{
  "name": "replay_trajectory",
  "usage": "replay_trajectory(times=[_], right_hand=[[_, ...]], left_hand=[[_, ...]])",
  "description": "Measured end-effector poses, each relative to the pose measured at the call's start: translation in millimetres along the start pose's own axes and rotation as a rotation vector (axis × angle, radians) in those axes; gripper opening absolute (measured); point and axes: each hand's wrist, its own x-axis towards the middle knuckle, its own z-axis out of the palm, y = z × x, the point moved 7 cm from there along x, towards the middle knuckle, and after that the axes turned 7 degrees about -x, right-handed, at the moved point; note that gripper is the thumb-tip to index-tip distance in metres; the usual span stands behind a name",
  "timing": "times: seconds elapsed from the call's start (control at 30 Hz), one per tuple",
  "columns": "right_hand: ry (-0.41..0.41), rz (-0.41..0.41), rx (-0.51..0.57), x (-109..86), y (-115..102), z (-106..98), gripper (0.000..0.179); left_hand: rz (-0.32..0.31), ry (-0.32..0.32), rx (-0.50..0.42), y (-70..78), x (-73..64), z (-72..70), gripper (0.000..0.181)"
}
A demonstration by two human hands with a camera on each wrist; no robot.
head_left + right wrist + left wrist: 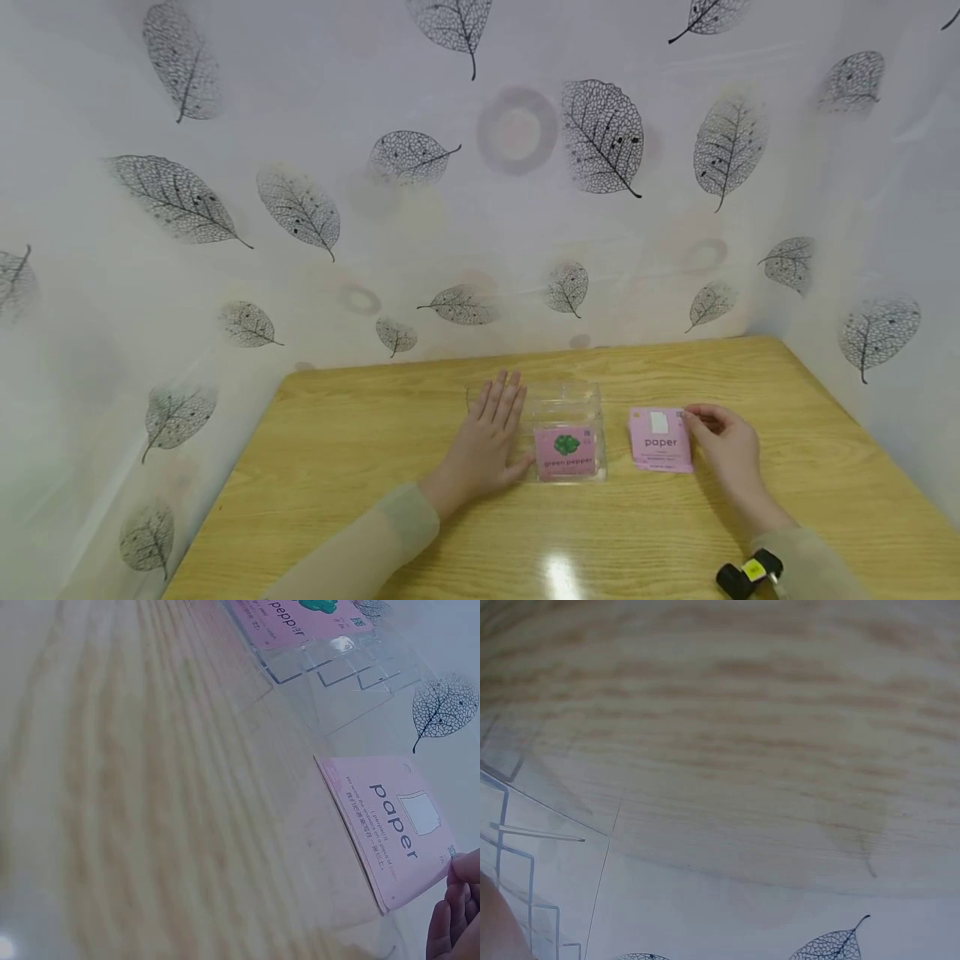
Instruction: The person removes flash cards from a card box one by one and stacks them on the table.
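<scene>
Clear stand, made like little stairs. Left hand over the left side of the stand, with straight fingers just a bit apart and thumb stuck out. Right hand off to the right of the stand, with thumb and finger pinched on a corner of the "paper" card. "paper" card, pink, just right of the stand, apart from it. "green pepper" card, pink too, in the front of the stand
</scene>
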Motion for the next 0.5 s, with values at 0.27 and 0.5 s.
replay_trajectory(times=[0.27,0.5], right_hand=[[0.049,0.009,-0.025,1.3,-0.9,-3.3,0.027],[0.044,0.022,-0.041,1.3,1.6,-2.5,0.029]], left_hand=[[0.001,0.001,0.014,0.0,-0.1,-0.5,0.096],[-0.001,-0.005,-0.004,-0.5,-1.2,0.7,0.096]])
